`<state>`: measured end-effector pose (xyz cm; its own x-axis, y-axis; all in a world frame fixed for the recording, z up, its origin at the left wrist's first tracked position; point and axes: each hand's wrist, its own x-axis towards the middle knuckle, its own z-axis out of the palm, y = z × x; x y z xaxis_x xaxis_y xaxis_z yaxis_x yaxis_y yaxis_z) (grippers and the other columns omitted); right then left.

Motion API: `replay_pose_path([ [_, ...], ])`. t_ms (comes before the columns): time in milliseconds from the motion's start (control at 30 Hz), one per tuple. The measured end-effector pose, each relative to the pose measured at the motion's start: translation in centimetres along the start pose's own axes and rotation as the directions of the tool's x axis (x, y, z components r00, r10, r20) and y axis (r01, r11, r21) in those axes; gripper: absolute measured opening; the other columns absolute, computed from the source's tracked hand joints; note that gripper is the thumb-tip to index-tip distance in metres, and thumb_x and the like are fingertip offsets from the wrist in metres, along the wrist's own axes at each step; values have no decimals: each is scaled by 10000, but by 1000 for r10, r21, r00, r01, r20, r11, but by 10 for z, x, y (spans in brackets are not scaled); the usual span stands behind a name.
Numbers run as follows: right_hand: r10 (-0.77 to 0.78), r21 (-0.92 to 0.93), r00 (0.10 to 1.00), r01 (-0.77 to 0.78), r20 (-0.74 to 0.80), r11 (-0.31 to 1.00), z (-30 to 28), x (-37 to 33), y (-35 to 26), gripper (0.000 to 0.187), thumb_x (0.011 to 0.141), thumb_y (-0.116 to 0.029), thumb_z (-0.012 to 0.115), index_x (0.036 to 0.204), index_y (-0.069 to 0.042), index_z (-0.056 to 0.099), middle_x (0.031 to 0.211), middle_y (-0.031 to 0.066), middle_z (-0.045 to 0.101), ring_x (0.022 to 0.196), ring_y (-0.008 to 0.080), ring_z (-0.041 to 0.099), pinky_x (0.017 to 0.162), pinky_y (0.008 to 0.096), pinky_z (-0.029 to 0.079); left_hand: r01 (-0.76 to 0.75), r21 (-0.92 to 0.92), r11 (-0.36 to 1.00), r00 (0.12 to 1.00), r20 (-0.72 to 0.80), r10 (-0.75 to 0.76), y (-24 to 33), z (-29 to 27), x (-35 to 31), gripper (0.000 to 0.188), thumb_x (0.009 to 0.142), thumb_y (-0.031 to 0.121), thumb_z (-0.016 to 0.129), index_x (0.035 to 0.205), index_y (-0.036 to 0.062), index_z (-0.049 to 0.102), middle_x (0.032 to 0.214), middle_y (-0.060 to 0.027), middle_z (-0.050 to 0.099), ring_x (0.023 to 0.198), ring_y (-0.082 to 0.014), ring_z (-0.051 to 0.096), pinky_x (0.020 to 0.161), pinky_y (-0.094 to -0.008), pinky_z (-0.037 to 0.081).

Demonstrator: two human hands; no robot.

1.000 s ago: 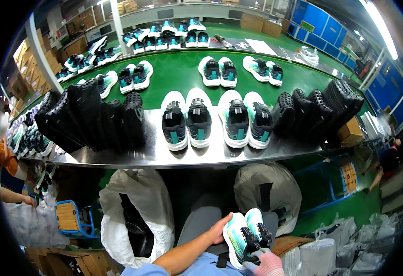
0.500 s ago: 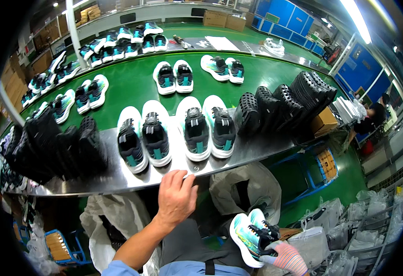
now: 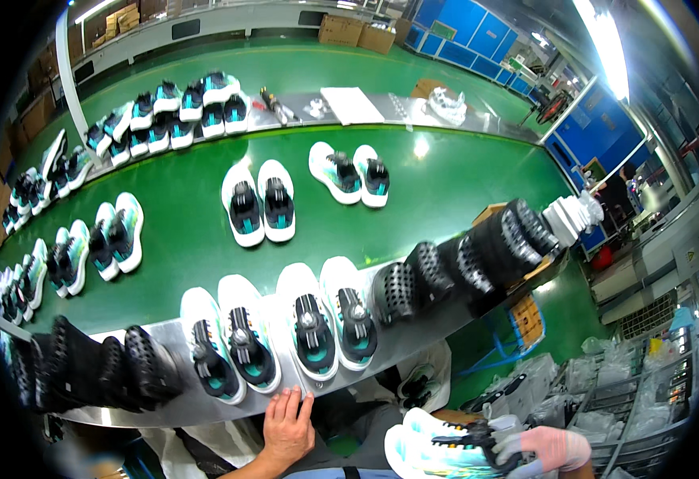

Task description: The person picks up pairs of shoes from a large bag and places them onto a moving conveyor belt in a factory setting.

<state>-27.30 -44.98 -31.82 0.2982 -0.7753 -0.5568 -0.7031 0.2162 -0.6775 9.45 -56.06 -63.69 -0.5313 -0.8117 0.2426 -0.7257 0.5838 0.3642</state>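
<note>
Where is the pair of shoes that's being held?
In the head view, the held shoes are at the bottom, right of centre, in the gloved right hand, right of the left hand.

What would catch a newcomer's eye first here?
Four white-and-teal shoes stand out first, lined up on the shiny metal shelf between stacks of black textured pieces. Behind them, more shoes sit on a bright green surface. At the lower right, the gloved right hand holds another pair of shoes; the bare left hand is at the shelf's front edge.
</note>
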Motion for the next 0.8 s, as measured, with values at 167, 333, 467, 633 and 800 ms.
replay_pose_path([
  [167, -39, 10, 996, 40, -84, 999, -86, -60, -76, 554, 663, -338, 968, 1044, -18, 725, 1034, 187, 728, 978, 324, 710, 843, 371, 542, -28, -38, 999, 988, 150, 34, -3, -31, 14, 663, 725, 207, 730, 1344, -5, 619, 1413, -268, 546, 1313, -428, 514, 1118, -543, 394],
  [333, -147, 29, 885, 178, -441, 984, -134, -27, -156, 427, 674, -263, 929, 897, 4, 682, 1002, 153, 698, 938, 281, 693, 828, 360, 534, -73, -39, 997, 968, 236, 80, 5, -34, 26, 653, 770, 226, 704, 1357, -44, 606, 1425, -282, 551, 1345, -452, 503, 1155, -543, 375],
  [467, -264, -194, 851, 195, -454, 961, -216, 79, -162, 370, 768, -263, 832, 986, 11, 714, 1009, 155, 724, 924, 245, 693, 856, 343, 527, 31, 81, 996, 956, 289, -53, -1, -48, 21, 644, 811, 234, 690, 1384, -41, 582, 1457, -278, 522, 1388, -449, 464, 1180, -552, 351],
  [633, 52, -234, 851, -201, -522, 951, -306, 210, -143, 500, 830, -422, 786, 1134, -26, 746, 1026, 166, 754, 970, 277, 707, 911, 356, 530, 100, -22, 995, 948, 305, -88, 9, -35, 23, 599, 833, 211, 669, 1396, 19, 596, 1496, -236, 511, 1421, -412, 449, 1172, -594, 344],
  [800, 189, -457, 846, -441, -498, 772, -398, 351, -12, 604, 780, -527, 789, 1194, -88, 758, 1127, 196, 749, 1094, 348, 701, 991, 399, 534, 179, -12, 984, 908, 388, -160, 19, -25, 25, 726, 772, 237, 775, 1448, 80, 561, 1571, -208, 440, 1486, -396, 374, 1190, -602, 310],
])
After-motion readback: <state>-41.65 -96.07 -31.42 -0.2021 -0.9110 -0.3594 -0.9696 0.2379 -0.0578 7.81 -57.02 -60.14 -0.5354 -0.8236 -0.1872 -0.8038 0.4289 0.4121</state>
